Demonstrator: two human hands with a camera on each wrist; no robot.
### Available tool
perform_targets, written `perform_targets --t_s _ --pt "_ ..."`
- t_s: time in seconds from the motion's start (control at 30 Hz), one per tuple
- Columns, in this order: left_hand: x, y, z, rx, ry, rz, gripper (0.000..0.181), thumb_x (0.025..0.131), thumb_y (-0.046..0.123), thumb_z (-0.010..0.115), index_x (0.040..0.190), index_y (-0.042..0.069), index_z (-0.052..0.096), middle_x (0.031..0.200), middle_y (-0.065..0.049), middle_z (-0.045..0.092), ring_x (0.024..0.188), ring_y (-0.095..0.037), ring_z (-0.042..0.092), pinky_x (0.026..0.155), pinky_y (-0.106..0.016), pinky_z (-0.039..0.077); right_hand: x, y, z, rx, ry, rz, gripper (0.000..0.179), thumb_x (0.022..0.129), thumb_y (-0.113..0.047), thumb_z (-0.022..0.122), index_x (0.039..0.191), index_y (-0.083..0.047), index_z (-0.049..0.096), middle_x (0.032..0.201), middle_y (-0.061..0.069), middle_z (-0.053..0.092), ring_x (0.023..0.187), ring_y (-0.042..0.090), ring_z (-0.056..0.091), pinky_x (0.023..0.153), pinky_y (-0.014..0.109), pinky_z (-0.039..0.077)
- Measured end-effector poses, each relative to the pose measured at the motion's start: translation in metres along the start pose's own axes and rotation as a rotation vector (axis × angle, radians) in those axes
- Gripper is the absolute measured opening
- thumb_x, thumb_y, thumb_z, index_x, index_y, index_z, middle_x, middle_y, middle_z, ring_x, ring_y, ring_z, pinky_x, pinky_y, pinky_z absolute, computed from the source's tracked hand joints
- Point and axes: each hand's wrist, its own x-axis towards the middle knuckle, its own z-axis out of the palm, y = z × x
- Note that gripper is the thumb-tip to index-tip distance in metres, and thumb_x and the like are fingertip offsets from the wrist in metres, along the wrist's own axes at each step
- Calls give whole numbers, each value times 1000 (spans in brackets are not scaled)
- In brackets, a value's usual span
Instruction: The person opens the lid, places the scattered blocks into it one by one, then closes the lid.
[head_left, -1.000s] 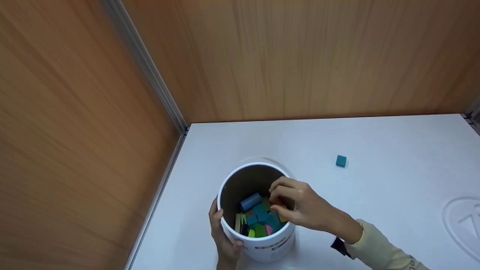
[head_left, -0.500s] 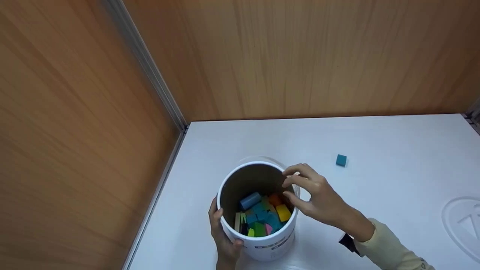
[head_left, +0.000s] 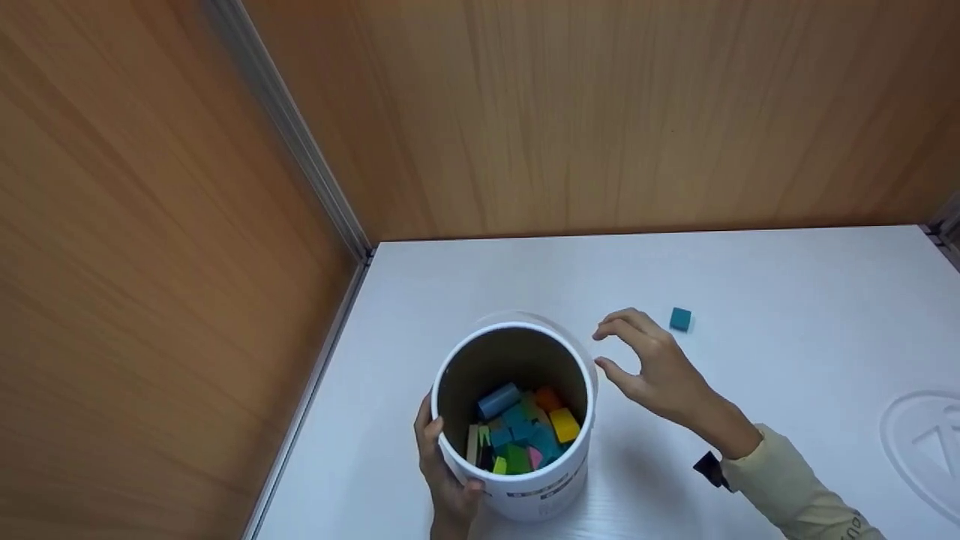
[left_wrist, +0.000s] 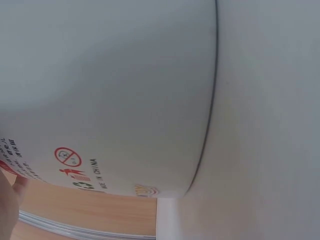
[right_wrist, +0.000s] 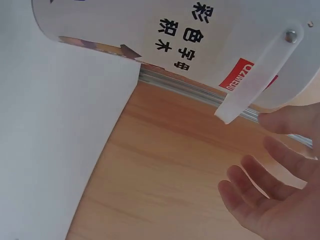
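A white bucket (head_left: 536, 504) stands upright on the table, printed with labels. My left hand (head_left: 444, 480) holds its left side, thumb on the front wall and fingers around the far left. In the left wrist view the bucket wall (left_wrist: 125, 100) fills most of the picture. Inside lie a blue cylinder block (head_left: 499, 401), a yellow block (head_left: 564, 425), an orange block (head_left: 548, 399) and several teal and green ones. To the bucket's right hovers my right hand (head_left: 652, 367), thumb and fingers apart with nothing between them. A teal cube (head_left: 680, 319) lies on the table just beyond it.
A round whitish lid (head_left: 926, 450) lies on the white table (head_left: 787, 300) at the right. Wood-grain panels (head_left: 600, 120) rise behind and at the left, joined by a metal rail (head_left: 300, 142). In the right wrist view the bucket has a strap handle (right_wrist: 255, 80).
My right hand has come out of the bucket and moved right and away, toward the teal cube. It has let go of the orange block. The left hand stays in place.
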Motion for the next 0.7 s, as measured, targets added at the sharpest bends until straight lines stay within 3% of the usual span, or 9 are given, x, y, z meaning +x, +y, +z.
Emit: perform_targets --t_s 0.23,0.53,0.7 --pt "-3 0 -1 -3 5 -5 71 90 56 50 138 9 27 144 -31 23 126 -43 34 100 -48 41 -3 11 4 -48 -87 70 40 71 -2 82 106 -10 63 110 4 58 103 20 57 86 37 52" --pt "-1 0 0 -21 2 -6 71 90 56 50 139 9 27 143 -31 23 125 -45 34 101 -46 40 -4 38 6 -247 -19 24 40 67 1 82 102 -6 64 107 13 59 95 28 57 75 40 57" --pt "-2 1 0 -2 4 -4 72 91 57 49 139 9 26 143 -32 24 125 -45 35 100 -49 41 -7 56 8 -286 -18 62 38 67 1 81 101 -5 64 104 15 58 91 29 57 71 42 56"
